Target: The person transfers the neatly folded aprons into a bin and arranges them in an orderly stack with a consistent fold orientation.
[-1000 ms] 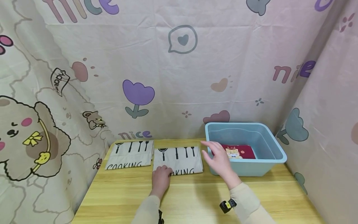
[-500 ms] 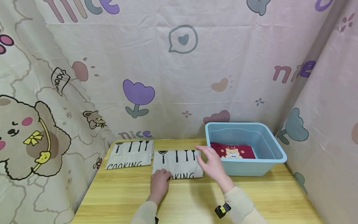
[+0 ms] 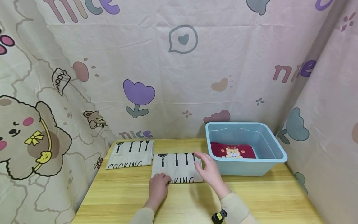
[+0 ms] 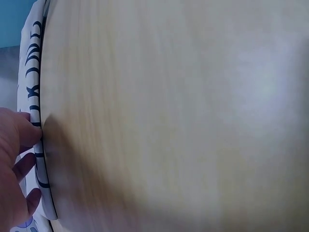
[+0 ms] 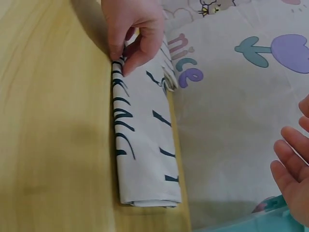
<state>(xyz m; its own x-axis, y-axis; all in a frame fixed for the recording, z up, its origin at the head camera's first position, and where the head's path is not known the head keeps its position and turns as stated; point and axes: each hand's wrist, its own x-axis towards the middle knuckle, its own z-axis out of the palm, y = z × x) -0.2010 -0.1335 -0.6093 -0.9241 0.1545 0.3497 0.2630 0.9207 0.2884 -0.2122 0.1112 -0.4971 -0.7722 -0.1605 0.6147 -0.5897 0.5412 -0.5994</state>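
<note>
A folded white cloth with dark utensil prints and lettering (image 3: 179, 168) lies flat near the middle of the table. My left hand (image 3: 158, 189) pinches its front edge near the left corner; the right wrist view shows that hand (image 5: 135, 29) with thumb and finger on the cloth (image 5: 145, 121). In the left wrist view, fingers of the left hand (image 4: 12, 169) meet the cloth's edge (image 4: 42, 169). My right hand (image 3: 211, 172), fingers spread and slightly bent, hovers by the right edge and holds nothing; its fingers (image 5: 289, 154) are apart from the cloth.
Another folded cloth with the same print (image 3: 130, 155) lies to the left. At the right stands a blue bin (image 3: 246, 168) with a folded dark red cloth (image 3: 247, 150) inside. Behind the wooden table (image 3: 112, 199) hangs a patterned curtain (image 3: 179, 77).
The middle cloth has slid toward the front of the table along with my left hand. My right hand has moved left and nearer the front, away from the bin.
</note>
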